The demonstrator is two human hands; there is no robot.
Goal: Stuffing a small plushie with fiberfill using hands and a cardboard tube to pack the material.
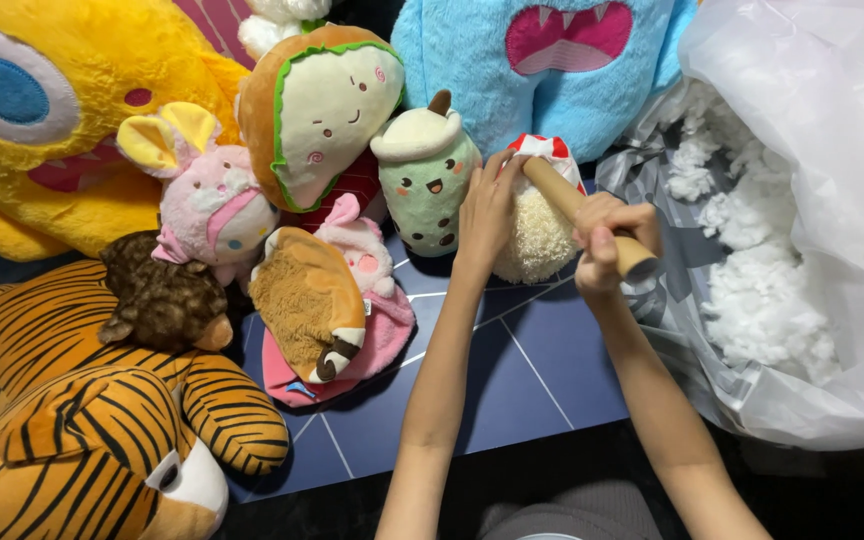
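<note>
The left hand [487, 212] lies flat with its fingers together against the side of a small cream-coloured fuzzy plush toy with a red-and-white top [537, 225], steadying it where it stands on the dark blue mat with pale lines [512, 380], in front of the large blue furry plush with a pink toothed mouth [552, 60]. The right hand [607, 245] is closed in a fist around a light brown wooden rod [587, 215], gripping it near its lower end; the rod slants up and to the left, and its upper end meets the red-and-white top of the cream toy. Just left of that toy stands a pale green cup-shaped plush with a smiling face and a cream lid [427, 180], touching the left hand's side. Further left lie a sandwich-shaped plush with a green edge [317, 115], a pink rabbit plush with yellow ears [207, 200], a large yellow furry plush [42, 110] and a striped orange tiger plush [102, 430]. To the right, an open clear plastic bag [822, 80] holds loose white stuffing [762, 300], near the right hand.
</note>
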